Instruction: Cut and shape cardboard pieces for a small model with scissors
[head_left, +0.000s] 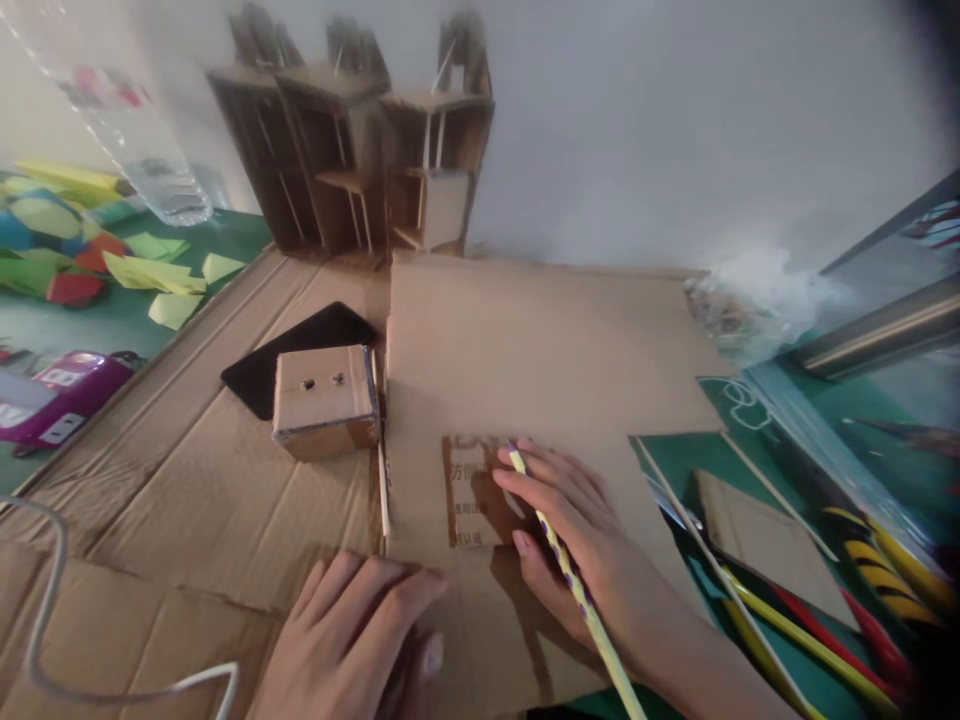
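Cardboard sheet [540,340] lies flat beneath both hands, on a larger piece of cardboard [195,510], with its right side reaching over the green tabletop [667,455]. The step in hand appears to be marking or measuring out the sheet, though no drawn line can be made out. If so, the next move calls for setting the writing end of the pencil [571,578] on the chosen spot while the other hand steadies the sheet.

The right hand [592,530] has a narrow, loose grip on the pencil, which slants between thumb and forefinger; its far end is near the fingertips, just right of the printed patch [469,505]. Whether that end touches the sheet, I cannot tell. The left hand [352,630] holds nothing visible, its fingers gently bent and its forefinger over the sheet's near left part. So the sheet is directly under the right-hand grip, pinched by neither hand. Just beyond its left edge stands a small cardboard box [326,395], near a thin stick [384,480].
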